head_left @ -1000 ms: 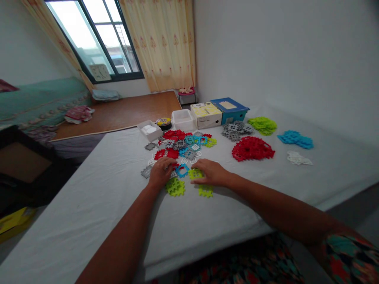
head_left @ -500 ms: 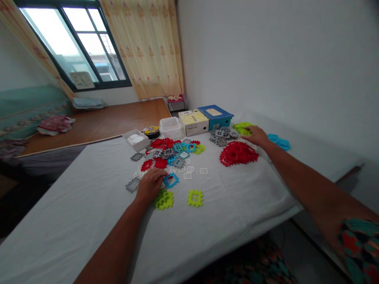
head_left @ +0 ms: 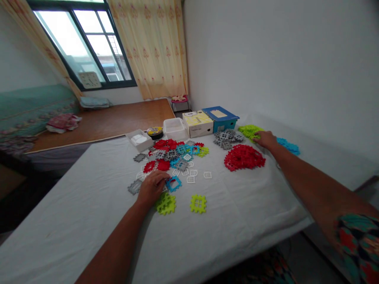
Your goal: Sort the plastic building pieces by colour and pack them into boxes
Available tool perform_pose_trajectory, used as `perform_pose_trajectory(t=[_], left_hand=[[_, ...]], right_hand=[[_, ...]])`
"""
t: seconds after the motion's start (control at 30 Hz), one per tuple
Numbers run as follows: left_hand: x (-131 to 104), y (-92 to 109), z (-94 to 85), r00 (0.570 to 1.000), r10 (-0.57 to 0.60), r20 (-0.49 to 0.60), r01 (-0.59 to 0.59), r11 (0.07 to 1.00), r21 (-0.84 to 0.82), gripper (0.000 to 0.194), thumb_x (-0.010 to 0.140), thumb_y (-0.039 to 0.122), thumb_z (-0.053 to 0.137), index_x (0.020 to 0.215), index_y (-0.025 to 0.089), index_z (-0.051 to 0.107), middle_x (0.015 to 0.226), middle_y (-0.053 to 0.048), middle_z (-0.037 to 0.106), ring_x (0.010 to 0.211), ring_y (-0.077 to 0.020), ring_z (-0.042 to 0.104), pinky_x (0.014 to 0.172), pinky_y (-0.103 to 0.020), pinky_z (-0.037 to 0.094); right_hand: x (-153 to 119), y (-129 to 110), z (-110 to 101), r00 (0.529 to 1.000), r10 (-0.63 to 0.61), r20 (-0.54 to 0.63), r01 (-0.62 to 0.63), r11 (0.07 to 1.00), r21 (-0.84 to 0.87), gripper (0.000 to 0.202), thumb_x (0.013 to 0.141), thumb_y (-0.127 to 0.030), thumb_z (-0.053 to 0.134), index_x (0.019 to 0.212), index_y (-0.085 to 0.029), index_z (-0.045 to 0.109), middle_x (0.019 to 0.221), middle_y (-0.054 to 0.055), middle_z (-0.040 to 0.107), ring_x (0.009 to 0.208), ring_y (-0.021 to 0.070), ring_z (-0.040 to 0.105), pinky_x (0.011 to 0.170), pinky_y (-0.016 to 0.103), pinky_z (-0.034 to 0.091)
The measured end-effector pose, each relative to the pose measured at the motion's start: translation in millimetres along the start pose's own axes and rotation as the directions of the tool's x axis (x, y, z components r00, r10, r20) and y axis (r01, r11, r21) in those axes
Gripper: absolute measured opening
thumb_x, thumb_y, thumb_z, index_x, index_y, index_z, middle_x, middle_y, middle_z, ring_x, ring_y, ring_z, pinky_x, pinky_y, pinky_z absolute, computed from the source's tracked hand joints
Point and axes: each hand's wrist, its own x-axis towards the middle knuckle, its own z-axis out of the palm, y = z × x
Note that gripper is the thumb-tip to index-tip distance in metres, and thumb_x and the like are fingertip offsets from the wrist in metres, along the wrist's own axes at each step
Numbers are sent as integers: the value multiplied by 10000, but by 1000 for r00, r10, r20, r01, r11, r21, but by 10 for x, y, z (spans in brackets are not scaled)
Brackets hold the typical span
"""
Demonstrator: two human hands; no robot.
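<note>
My left hand (head_left: 152, 188) rests on the table with its fingers curled together. Its fingertips meet the edge of a blue square frame piece (head_left: 173, 184); whether anything is inside the fingers is hidden. Just below that hand lie stacked lime green notched panels (head_left: 166, 204), and a single lime green panel (head_left: 198, 204) lies to their right. Stretched far to the right, my right hand (head_left: 266, 140) has its fingers closed at the near edge of a lime green panel pile (head_left: 250, 131). A red panel heap (head_left: 244, 157) is in front of it.
Mixed red, grey and blue panels (head_left: 168, 148) and small white window pieces (head_left: 191, 179) cover mid-table. Behind are a white tray (head_left: 139, 142), a round tin (head_left: 154, 132), a clear tub (head_left: 174, 127) and blue (head_left: 220, 114) and yellow (head_left: 197, 122) boxes. Blue panels (head_left: 288, 146) lie far right.
The view has shifted slightly, so everything appears a little lower and further right. My right hand stays at the lime green pile. My left hand stays by the blue frame piece.
</note>
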Motion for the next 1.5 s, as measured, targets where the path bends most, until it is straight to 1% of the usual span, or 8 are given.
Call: perform_pose_trajectory(t=[0.17,0.27,0.37,0.63,0.93,1.1,1.27,1.5], left_hand=[[17,36,24,1000,20,5,-20,1000,5,258,852,158,482,925,222,721,960,-64,726,919,-215,655,849,-373,524],[18,45,19,1000,27,6,-27,1000,3,261,854,152,481,930,220,721,958,-65,724,914,-214,654,843,-372,524],[3,38,0,1000,26,3,-26,1000,-5,253,856,145,491,933,221,719,964,-61,725,928,-213,651,866,-377,517],[-23,-11,10,1000,25,-4,-25,1000,-11,228,840,110,518,919,195,715,963,-69,724,931,-221,646,871,-388,512],[-14,10,15,1000,21,1,-20,1000,-14,264,822,111,508,920,218,728,959,-60,726,929,-212,652,866,-365,518],[-12,-20,-4,1000,5,7,-5,1000,-15,256,848,173,493,932,219,731,970,-59,733,921,-215,661,859,-374,524],[4,-44,1,1000,12,24,-12,1000,-3,268,849,193,480,929,220,734,971,-58,735,924,-219,665,860,-384,532],[4,-62,17,999,3,38,-3,1000,5,260,844,203,491,926,224,736,971,-58,733,931,-227,667,865,-397,536]], right_hand=[[-158,-782,-139,955,-287,-78,295,945,140,333,891,-282,532,1154,-127,666,1176,150,670,1108,271,570,995,414,404],[-410,-1459,-143,824,-566,-9,552,800,234,331,891,-294,561,1178,-153,649,1194,125,666,1107,256,567,984,395,421],[-658,-1998,-63,734,-675,81,645,729,228,374,867,-318,620,1215,-179,621,1267,120,629,1160,259,528,976,393,423],[-741,-2411,166,783,-594,186,570,804,169,347,876,-321,614,1183,-161,631,1200,129,660,1071,239,581,922,342,428],[-808,-2274,-161,791,-592,152,587,805,79,266,829,-189,641,1087,-234,686,1299,110,586,1184,299,483,892,401,433],[-622,-1840,-330,786,-607,115,589,793,156,277,784,-294,718,1051,-228,688,1228,87,615,1149,274,524,953,395,430],[-266,-944,-293,975,-224,-11,222,955,197,502,762,-274,724,1234,-160,594,1247,114,623,1138,245,564,973,350,446],[-128,-106,-200,991,132,21,-133,985,105,429,770,-364,726,1135,-154,645,1018,125,696,925,255,636,831,368,494]])
